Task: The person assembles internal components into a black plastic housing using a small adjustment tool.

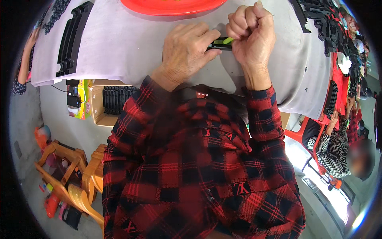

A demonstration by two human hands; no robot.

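Note:
My left hand (186,51) lies over one end of a black plastic part (215,46) on the grey cloth, thumb and forefinger closed about it. Most of that part is hidden beneath the fingers. My right hand (253,35) is curled into a fist at the part's other end. Out of the fist, on the side toward my left hand, pokes a yellow-green piece (228,40) with a rounded tip, over the black part. The rest of the piece is hidden in the fist, so its kind cannot be made out.
A red tray (175,11) stands at the far side of the cloth-covered table (131,47). One long black part (73,40) lies at left; more black parts (322,24) are piled at right. Below left are a cardboard box (104,120) and a wooden chair (59,159). Other people sit nearby.

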